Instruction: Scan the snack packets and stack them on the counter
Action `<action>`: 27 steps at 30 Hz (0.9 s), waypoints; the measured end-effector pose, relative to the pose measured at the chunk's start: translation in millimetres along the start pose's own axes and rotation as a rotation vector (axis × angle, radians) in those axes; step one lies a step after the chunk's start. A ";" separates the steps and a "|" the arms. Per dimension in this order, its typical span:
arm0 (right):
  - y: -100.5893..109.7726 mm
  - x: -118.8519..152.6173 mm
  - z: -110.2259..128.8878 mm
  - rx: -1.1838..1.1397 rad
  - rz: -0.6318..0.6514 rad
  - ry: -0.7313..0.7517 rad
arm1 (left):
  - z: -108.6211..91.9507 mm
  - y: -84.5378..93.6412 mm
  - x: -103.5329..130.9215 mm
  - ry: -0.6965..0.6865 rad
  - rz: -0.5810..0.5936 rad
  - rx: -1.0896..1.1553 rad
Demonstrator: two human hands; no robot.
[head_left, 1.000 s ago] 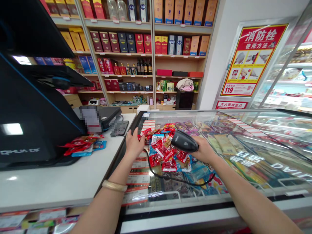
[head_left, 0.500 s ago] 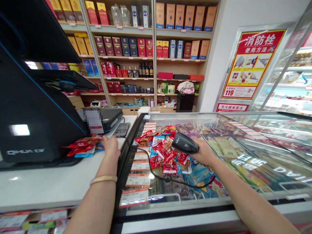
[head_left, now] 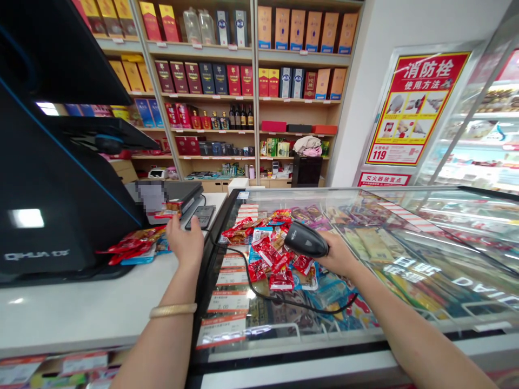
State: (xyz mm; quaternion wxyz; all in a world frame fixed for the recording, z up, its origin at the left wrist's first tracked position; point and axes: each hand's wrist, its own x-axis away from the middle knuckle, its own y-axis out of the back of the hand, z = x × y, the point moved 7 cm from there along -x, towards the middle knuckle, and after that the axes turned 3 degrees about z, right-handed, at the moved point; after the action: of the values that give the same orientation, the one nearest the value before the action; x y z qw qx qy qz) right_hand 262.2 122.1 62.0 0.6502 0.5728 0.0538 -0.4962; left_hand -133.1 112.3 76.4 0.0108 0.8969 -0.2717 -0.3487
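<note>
My right hand [head_left: 340,254] is closed around a black handheld barcode scanner [head_left: 307,240], its head pointing left above a heap of small red snack packets [head_left: 279,259]. Some blue packets lie among them on the glass freezer lid. Over the white counter, my left hand [head_left: 184,237] has its thumb spread away from the fingers. Just beyond its fingertips shows a small red-and-brown snack packet [head_left: 173,207]; whether it touches them is unclear. Left of this hand lies a second pile of red and blue packets [head_left: 135,244], against the base of the black checkout machine.
The black checkout machine [head_left: 52,216] stands at left. A phone [head_left: 201,217] lies on the counter beside a dark flat-topped device [head_left: 178,193]. The scanner's black cable [head_left: 259,292] loops over the freezer lid [head_left: 267,337]. Shelves of boxed bottles [head_left: 203,78] stand behind.
My left hand has opened and turned slightly, its thumb moving apart from the fingers. A small packet now shows above its fingertips. My right hand and the scanner stay nearly still.
</note>
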 end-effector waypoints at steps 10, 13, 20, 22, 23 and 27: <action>8.4 -3.8 14.8 -0.042 -0.036 0.014 | -38.5 -7.1 26.0 0.094 -0.018 0.258; 11.1 -5.8 23.4 -0.040 -0.040 0.045 | -55.1 -17.3 35.4 0.003 0.107 0.298; 6.6 -6.9 27.2 -0.060 -0.016 0.070 | -75.9 -42.6 58.2 -0.079 0.321 0.381; 4.1 -6.7 27.6 -0.078 -0.006 0.078 | -74.4 -47.4 62.0 -0.064 0.345 0.378; 3.4 -6.7 28.2 -0.084 -0.005 0.083 | -73.1 -48.9 63.0 -0.058 0.354 0.361; 2.3 -7.1 29.1 -0.081 0.002 0.081 | -66.1 -50.0 61.1 -0.048 0.389 0.186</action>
State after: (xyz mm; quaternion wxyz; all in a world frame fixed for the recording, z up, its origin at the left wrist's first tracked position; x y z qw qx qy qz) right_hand 245.8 102.7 77.9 0.6708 0.5656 0.0995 -0.4692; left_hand -30.2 113.4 78.1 -0.0115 0.8162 -0.4707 -0.3349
